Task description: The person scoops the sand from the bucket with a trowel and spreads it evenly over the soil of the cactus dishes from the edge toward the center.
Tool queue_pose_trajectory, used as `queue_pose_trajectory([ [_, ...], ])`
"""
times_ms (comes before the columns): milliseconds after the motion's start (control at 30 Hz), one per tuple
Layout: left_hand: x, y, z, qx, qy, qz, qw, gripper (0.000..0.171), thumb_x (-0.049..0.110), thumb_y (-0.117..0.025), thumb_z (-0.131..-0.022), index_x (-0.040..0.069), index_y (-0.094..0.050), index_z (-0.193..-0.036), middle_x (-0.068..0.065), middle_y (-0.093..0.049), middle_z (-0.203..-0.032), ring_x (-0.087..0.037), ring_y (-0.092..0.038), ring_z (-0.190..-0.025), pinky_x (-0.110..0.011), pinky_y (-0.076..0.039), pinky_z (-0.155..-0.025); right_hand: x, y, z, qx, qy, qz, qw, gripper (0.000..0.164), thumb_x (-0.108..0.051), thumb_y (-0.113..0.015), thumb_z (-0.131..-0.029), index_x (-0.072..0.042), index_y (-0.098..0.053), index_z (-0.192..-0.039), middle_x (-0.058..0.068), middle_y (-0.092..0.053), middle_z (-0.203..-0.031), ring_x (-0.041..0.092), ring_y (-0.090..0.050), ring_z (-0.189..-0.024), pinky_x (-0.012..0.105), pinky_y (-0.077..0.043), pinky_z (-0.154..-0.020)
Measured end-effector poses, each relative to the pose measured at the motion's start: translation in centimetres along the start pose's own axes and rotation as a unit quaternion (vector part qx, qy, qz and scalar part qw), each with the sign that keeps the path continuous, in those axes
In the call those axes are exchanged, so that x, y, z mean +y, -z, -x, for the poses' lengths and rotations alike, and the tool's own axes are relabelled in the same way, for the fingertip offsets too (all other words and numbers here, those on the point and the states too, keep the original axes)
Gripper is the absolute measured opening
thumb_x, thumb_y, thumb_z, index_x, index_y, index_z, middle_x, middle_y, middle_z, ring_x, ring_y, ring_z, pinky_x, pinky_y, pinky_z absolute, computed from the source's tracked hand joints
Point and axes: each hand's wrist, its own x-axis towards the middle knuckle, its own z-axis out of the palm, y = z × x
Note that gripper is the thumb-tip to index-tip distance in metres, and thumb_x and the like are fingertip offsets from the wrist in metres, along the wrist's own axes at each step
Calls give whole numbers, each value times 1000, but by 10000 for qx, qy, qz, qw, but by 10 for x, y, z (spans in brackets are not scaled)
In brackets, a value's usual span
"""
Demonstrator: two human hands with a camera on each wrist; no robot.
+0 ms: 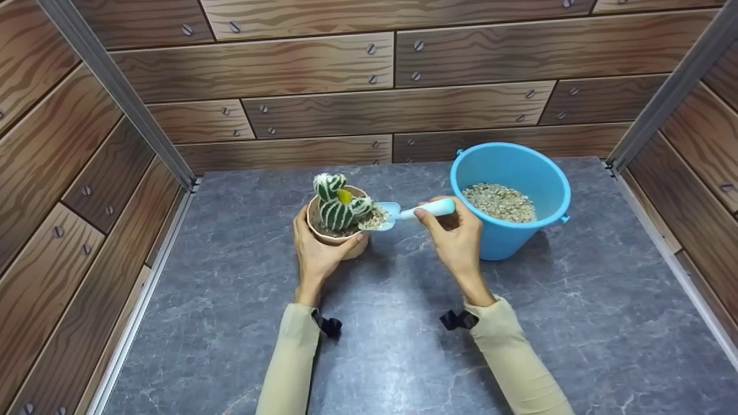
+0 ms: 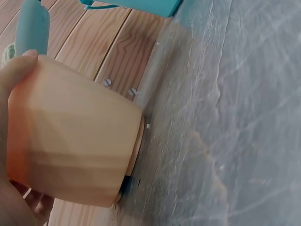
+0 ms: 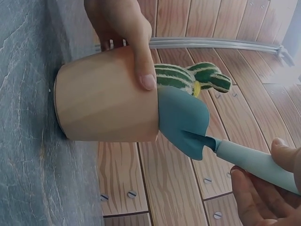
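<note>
A beige flower pot [image 3: 103,101] holds a green cactus [image 1: 335,212] with white stripes and a yellow flower, rooted in dark soil. My left hand [image 1: 316,248] grips the pot around its side, thumb at the rim. In the right wrist view, the blue blade of a garden trowel [image 3: 186,120] lies right at the pot's rim, beside the cactus. Pale gravel [image 1: 375,218] fills that blade in the head view. The trowel's light handle is pinched between the thumb and fingers of my right hand [image 1: 458,239].
To the right stands a blue bucket [image 1: 501,242] with gravel [image 1: 500,203] in its bottom. Everything rests on a grey marbled tabletop [image 1: 380,357]. Wood-patterned walls [image 1: 323,69] with metal corner rails enclose it at the back and sides.
</note>
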Motion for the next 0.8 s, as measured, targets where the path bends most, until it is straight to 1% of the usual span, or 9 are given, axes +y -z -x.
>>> queue_pose_trajectory([
  [133, -3, 5, -2, -150, -114, 149, 9997, 126, 50, -106, -55, 2, -46, -156, -12, -59, -145, -28, -58, -133, -44, -47, -116, 0, 0, 0, -24, -43, -23, 10000, 29, -8, -87, -90, 5, -72, -111, 17, -80, -103, 19, -78, -85, 29, -65, -74],
  [333, -7, 13, -5, -513, -30, 163, 9985, 128, 46, -106, -57, 4, -44, -160, -14, -57, -151, -30, -56, -137, -44, -45, -118, -3, 1, 0, -106, -32, -23, 9999, 31, -6, -86, -90, 8, -70, -113, 19, -79, -104, 18, -78, -86, 28, -65, -75],
  [400, -8, 15, -6, -580, -37, 173, 9982, 127, 43, -106, -57, 4, -43, -161, -15, -56, -154, -31, -56, -140, -44, -44, -119, -4, 1, 0, -130, -7, 12, 9999, 31, -6, -86, -90, 8, -70, -112, 19, -79, -104, 18, -78, -86, 27, -65, -74],
  [500, -10, 16, -6, -656, -57, 308, 9974, 127, 40, -107, -58, 3, -43, -161, -15, -55, -157, -31, -56, -141, -46, -44, -121, -5, 1, -1, -161, 44, 100, 9998, 31, -7, -86, -90, 9, -70, -111, 17, -79, -103, 17, -76, -84, 24, -63, -71],
  [633, -10, 17, -7, -767, -24, 364, 9964, 127, 40, -106, -59, 4, -41, -162, -16, -53, -160, -31, -55, -144, -45, -43, -122, -7, 1, -1, -166, 136, 281, 9994, 28, -6, -85, -90, 7, -71, -110, 15, -79, -100, 15, -73, -78, 21, -60, -68],
  [800, -8, 15, -5, -872, -23, 281, 9958, 129, 40, -103, -63, 2, -33, -165, -22, -44, -165, -35, -47, -150, -51, -36, -127, -9, 0, -3, -226, 350, 597, 9973, 27, -4, -86, -88, 5, -72, -109, 14, -79, -96, 15, -68, -71, 20, -55, -64],
])
